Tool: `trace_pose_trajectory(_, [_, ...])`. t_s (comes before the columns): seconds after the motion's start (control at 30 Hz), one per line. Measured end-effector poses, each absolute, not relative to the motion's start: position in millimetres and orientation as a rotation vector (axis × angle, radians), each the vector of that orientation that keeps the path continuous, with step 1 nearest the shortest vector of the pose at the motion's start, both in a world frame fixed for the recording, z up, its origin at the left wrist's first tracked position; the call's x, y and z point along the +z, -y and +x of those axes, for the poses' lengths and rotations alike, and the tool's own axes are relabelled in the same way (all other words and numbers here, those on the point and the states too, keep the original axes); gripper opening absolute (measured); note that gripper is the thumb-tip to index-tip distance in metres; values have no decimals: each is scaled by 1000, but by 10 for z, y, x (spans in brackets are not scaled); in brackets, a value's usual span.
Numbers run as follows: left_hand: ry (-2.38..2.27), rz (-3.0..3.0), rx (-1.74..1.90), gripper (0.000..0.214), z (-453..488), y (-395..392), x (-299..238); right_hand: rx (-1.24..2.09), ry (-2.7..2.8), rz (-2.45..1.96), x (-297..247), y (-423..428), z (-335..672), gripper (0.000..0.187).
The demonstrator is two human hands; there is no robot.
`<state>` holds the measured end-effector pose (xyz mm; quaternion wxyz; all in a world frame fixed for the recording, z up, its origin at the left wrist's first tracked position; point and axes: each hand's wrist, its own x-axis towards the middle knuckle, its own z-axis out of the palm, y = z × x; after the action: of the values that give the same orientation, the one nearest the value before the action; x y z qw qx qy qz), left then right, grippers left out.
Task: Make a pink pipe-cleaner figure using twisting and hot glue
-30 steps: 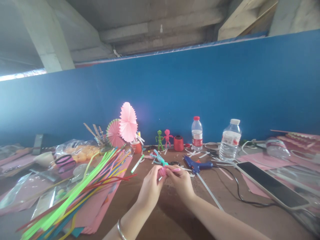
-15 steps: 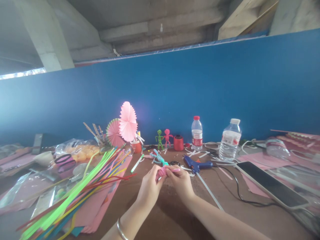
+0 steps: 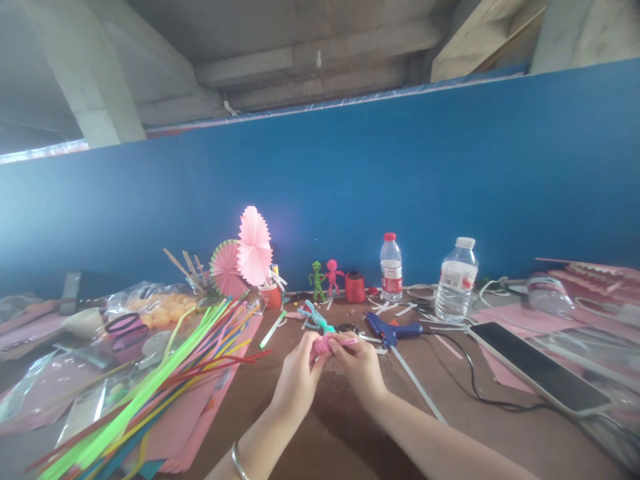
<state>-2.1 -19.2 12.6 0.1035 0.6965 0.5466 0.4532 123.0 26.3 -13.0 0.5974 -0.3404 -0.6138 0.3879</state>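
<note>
Over the middle of the table, my left hand (image 3: 296, 373) pinches a fuzzy pink pipe cleaner (image 3: 323, 345), which looks coiled at that end. From the other side, the fingers of my right hand (image 3: 364, 375) close on the same pink piece, whose straight end pokes out past the fingertips. Just beyond the fingers is a turquoise pipe-cleaner figure (image 3: 316, 316); whether it joins the pink piece I cannot tell. Against the blue wall stand a green pipe-cleaner figure (image 3: 317, 280) and a pink pipe-cleaner figure (image 3: 333, 275).
A blue glue gun (image 3: 394, 329) lies right of my hands, its black cable (image 3: 470, 373) running toward a phone (image 3: 540, 367). Two water bottles (image 3: 391, 270) stand behind. Bundled pipe cleaners (image 3: 150, 387) cover pink paper (image 3: 187, 427) at left, near pink paper fans (image 3: 254, 247).
The whole view has shifted very slightly. Both hands keep their pinch on the pink pipe cleaner, with only a small shift of the fingers.
</note>
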Motion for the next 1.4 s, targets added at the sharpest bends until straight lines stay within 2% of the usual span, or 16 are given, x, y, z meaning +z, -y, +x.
trace_pose_trajectory(0.8, [-1513,1909,1389,11,-17,203,163,932,1396,-735,-104,-227,1238,16])
trace_pose_trajectory(0.97, [-1519,1888,1424,22,-50,166,137,981,1364,-715,-124,-252,1229,15])
trace_pose_trajectory(1.13, [-1525,1930,1416,16,-56,172,177,1059,1341,-681,-104,-266,1231,15])
trace_pose_trajectory(1.4, [-1531,2057,1426,23,-92,158,162,1131,1303,-642,-43,-237,1230,15])
